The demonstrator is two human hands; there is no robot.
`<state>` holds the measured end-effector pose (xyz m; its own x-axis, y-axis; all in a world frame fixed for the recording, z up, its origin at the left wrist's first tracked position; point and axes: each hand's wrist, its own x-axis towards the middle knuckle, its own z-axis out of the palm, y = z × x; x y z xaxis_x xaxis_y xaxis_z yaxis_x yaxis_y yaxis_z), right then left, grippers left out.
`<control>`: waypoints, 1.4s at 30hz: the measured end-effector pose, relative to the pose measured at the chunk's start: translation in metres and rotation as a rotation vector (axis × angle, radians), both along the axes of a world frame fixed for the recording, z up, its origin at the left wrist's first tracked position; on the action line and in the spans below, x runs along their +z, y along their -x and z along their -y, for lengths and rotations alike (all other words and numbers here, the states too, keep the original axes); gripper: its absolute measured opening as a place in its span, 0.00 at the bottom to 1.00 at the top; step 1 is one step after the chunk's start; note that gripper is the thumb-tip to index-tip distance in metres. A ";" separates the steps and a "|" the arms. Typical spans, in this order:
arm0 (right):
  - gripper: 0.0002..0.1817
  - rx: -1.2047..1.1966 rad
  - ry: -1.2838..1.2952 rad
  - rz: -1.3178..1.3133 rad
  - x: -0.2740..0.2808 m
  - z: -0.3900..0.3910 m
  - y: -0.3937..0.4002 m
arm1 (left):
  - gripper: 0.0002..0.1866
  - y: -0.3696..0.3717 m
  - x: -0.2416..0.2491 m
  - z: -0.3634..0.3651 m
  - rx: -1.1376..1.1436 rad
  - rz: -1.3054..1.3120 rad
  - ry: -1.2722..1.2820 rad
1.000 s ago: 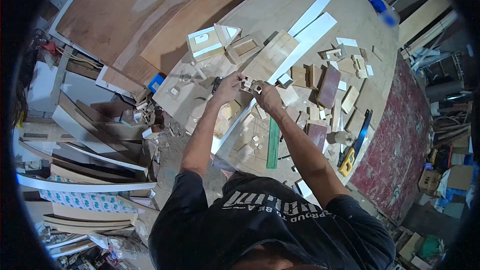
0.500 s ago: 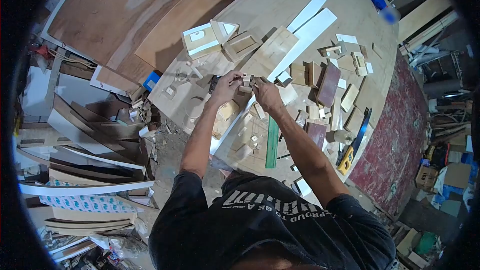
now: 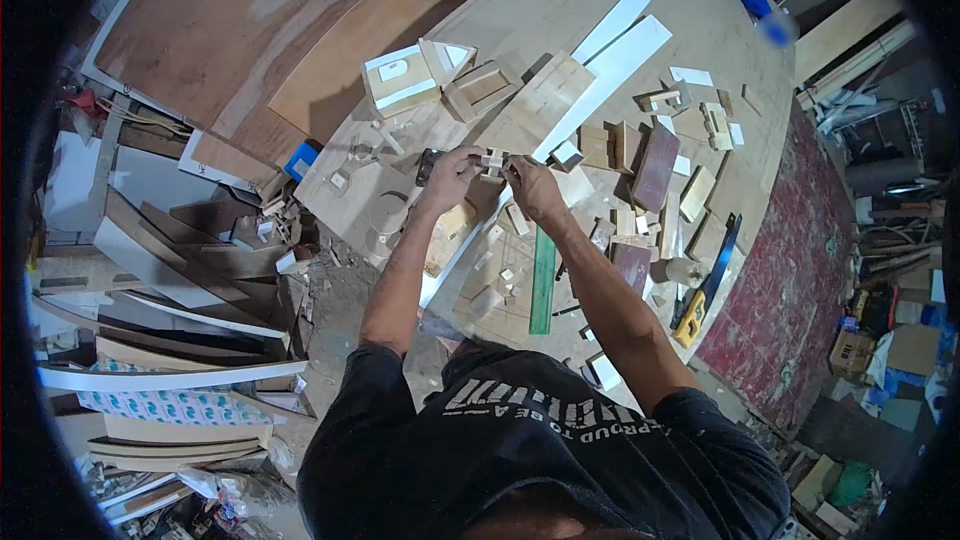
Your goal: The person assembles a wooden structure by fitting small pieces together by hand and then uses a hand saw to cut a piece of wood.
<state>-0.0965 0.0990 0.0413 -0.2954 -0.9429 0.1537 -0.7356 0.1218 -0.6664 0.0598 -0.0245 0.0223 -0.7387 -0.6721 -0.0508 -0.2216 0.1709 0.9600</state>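
Observation:
Between my two hands, over the middle of the wooden table (image 3: 350, 210), is a small wooden piece (image 3: 493, 162). My left hand (image 3: 455, 175) has its fingers closed on the piece's left side. On its right side my right hand (image 3: 532, 185) pinches the same piece; the fingertips are partly hidden. A dark object (image 3: 429, 167) lies just left of my left hand. Near my right hand stands a small box-like block (image 3: 567, 155). A long white strip (image 3: 610, 75) passes under and behind the hands.
Right of my arm are a green strip (image 3: 542, 285), a dark red block (image 3: 656, 170), several wood offcuts and a handsaw with a yellow handle (image 3: 690, 323). Wooden box pieces (image 3: 482, 90) sit beyond my hands. Curved panels (image 3: 180, 380) are stacked at the left.
Both hands have stayed nearly in place; the small wooden piece between them has turned slightly.

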 end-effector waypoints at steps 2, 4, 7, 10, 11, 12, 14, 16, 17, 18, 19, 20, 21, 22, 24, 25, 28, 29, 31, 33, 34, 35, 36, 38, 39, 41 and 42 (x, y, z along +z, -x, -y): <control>0.10 0.005 0.020 -0.004 0.000 -0.001 0.000 | 0.14 0.000 0.001 -0.001 0.006 -0.001 0.057; 0.10 0.009 0.042 -0.009 0.003 -0.001 0.000 | 0.15 0.000 -0.003 -0.001 0.016 -0.016 0.065; 0.10 0.018 -0.056 0.002 0.003 -0.002 0.001 | 0.14 -0.001 0.000 -0.003 0.023 -0.020 0.062; 0.10 0.030 0.045 0.030 0.007 -0.002 0.001 | 0.14 -0.002 0.002 -0.001 -0.024 0.033 0.118; 0.10 0.021 0.054 0.052 0.010 -0.003 0.001 | 0.14 -0.002 0.002 -0.002 -0.023 0.032 0.117; 0.10 0.012 0.065 0.075 0.010 -0.004 0.002 | 0.15 -0.002 -0.001 -0.002 -0.008 0.027 0.136; 0.10 -0.001 0.034 0.052 0.011 -0.004 0.003 | 0.15 -0.002 -0.006 -0.001 0.008 0.019 0.155; 0.10 -0.015 0.002 0.028 0.008 -0.004 0.004 | 0.15 -0.001 -0.007 -0.001 0.015 -0.008 0.124; 0.11 -0.007 0.021 0.033 0.007 -0.004 0.005 | 0.15 -0.001 -0.007 -0.001 0.017 -0.009 0.123; 0.12 0.000 0.040 0.039 0.007 -0.004 0.005 | 0.15 -0.002 -0.004 -0.002 0.008 -0.022 0.057; 0.12 0.000 0.039 0.039 0.007 -0.004 0.004 | 0.15 -0.002 0.000 -0.003 -0.001 -0.035 -0.009; 0.12 0.005 0.054 0.049 0.007 -0.004 0.004 | 0.15 -0.002 0.002 -0.004 -0.001 -0.035 -0.009; 0.13 0.010 0.069 0.060 0.009 -0.004 0.003 | 0.15 -0.003 0.000 -0.003 -0.010 -0.033 -0.004; 0.13 0.011 0.069 0.060 0.011 -0.004 0.002 | 0.15 -0.003 -0.002 -0.002 -0.019 -0.032 0.001; 0.12 0.005 -0.029 0.110 0.012 -0.005 0.001 | 0.15 -0.004 -0.005 -0.003 -0.010 -0.044 0.009; 0.12 0.005 -0.029 0.110 0.011 -0.004 0.001 | 0.15 -0.004 -0.007 -0.003 -0.003 -0.056 0.018; 0.14 -0.003 0.041 0.104 0.008 -0.003 0.001 | 0.15 -0.004 -0.004 -0.007 0.023 -0.071 -0.006; 0.13 -0.002 0.051 0.120 0.007 -0.003 0.002 | 0.15 -0.004 -0.002 -0.007 0.023 -0.071 -0.004; 0.12 0.001 0.063 0.137 0.007 -0.003 0.002 | 0.15 -0.005 0.002 -0.009 0.043 -0.015 0.185; 0.12 0.007 0.064 0.137 0.008 -0.003 0.004 | 0.15 -0.003 0.001 -0.009 0.049 -0.037 0.142; 0.12 0.007 0.067 0.136 0.007 -0.002 0.005 | 0.14 -0.002 -0.001 -0.009 0.053 -0.058 0.095; 0.13 0.014 0.066 0.133 0.007 -0.001 0.005 | 0.14 -0.001 -0.003 -0.009 0.053 -0.059 0.098; 0.14 0.022 0.064 0.129 0.005 -0.001 0.006 | 0.15 -0.001 -0.002 -0.011 0.067 -0.079 0.044; 0.14 0.021 0.046 0.163 0.000 -0.003 0.008 | 0.16 -0.003 0.001 -0.013 0.082 -0.099 -0.011; 0.14 0.018 0.028 0.196 0.000 -0.004 0.008 | 0.18 -0.004 0.000 -0.013 0.093 -0.076 -0.074; 0.15 0.004 -0.006 0.221 0.002 -0.006 0.008 | 0.19 -0.006 -0.001 -0.013 0.104 -0.053 -0.138; 0.15 -0.010 -0.039 0.245 0.003 -0.007 0.008 | 0.20 -0.007 -0.004 -0.012 0.086 -0.049 -0.107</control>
